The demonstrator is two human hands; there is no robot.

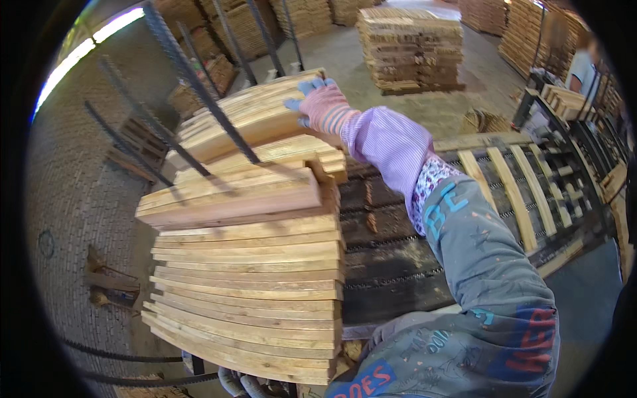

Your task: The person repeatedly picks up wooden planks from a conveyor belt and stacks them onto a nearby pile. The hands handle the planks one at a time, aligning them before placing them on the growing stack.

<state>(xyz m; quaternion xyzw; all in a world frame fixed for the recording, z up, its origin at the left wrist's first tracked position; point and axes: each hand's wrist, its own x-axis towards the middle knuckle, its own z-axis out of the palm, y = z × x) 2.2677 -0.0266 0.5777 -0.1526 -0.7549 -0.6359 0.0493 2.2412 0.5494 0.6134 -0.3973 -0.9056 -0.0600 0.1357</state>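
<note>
My right hand (323, 106), in a pink striped glove with blue-grey fingertips, reaches to the far end of the wood. Its fingers are spread and lie on the right end of a far stack of boards (249, 109), not wrapped round any one. Nearer to me, a shorter stack of boards (232, 204) sits on top of a wide layer of pale boards (252, 265) laid side by side. A gap with lower boards (285, 154) separates the two stacks. My left hand is out of view.
Dark upright metal rods (199, 83) rise along the left of the boards. To the right runs a dark chain conveyor (391, 265) carrying spaced slats (511, 192). A tall stack of boards (411, 50) stands on the floor behind. Another person (582, 69) is at the far right.
</note>
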